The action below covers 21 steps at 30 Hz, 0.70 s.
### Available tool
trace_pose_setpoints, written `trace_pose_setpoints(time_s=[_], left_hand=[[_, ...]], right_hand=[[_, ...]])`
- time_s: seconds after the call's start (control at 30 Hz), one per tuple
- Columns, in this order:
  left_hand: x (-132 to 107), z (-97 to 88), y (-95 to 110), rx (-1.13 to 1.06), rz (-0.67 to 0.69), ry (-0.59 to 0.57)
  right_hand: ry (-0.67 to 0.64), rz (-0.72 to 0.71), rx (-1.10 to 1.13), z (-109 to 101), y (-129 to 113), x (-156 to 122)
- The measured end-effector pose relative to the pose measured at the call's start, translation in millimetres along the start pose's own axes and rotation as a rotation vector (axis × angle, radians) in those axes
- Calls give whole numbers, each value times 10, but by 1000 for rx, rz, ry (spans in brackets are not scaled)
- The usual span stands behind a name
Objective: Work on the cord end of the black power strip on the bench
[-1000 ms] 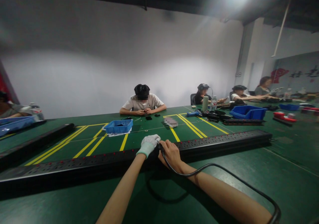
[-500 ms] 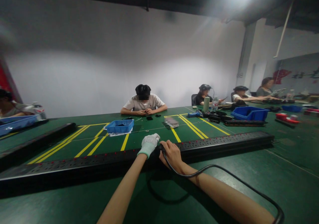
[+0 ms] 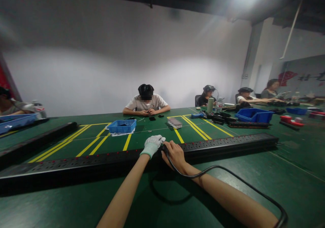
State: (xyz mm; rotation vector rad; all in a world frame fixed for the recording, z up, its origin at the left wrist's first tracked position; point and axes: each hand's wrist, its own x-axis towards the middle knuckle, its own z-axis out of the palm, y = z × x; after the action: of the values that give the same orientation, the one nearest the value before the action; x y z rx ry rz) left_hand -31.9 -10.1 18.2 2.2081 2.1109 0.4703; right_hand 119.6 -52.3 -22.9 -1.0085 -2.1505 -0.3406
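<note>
Counter (image 3: 228, 184) | Power strip (image 3: 193, 151): at both hands, neither nearer; long axis roughly parallel to counter's far edge | Black cord (image 3: 215, 166): right hand (image 3: 175, 155) grip closed on end | Left hand (image 3: 153, 145): gloved; grip state indeterminable

near power strip (image 3: 228, 144): smooth, satin sheen | cable (image 3: 215, 167): smooth, rubbery | glove (image 3: 151, 145): matt cloth | table (image 3: 76, 207): smooth, glossy | blue tray (image 3: 123, 129): plastic

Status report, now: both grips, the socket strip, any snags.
Left grip gloved, at the black socket strip, hold unclear. Right grip on the black cable. Strip lying lengthwise across green table. Cable crossing right forearm, possible snag.
</note>
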Motion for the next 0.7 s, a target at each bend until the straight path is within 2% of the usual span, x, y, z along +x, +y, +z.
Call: trace_pose_setpoints(time_s=[0.23, 0.3, 0.43, 0.47, 0.53, 0.63, 0.7], left_hand=[[1, -13, -2, 4, -27, -24], [-5, -16, 3, 10, -29, -38], [-7, -17, 12, 21, -49, -62], [-8, -20, 4, 22, -59, -65], [-20, -35, -44, 25, -83, -69], [-80, -81, -208, 34, -114, -60], [-152, -123, -355, 45, -126, -50]], right_hand=[[2, 17, 40, 23, 41, 69], [35, 101, 94, -54, 127, 206], [220, 412, 180, -329, 344, 594], [207, 423, 174, -388, 373, 665], [91, 347, 170, -453, 367, 729], [-149, 54, 188, -400, 224, 652], [-230, -93, 213, -306, 97, 565]])
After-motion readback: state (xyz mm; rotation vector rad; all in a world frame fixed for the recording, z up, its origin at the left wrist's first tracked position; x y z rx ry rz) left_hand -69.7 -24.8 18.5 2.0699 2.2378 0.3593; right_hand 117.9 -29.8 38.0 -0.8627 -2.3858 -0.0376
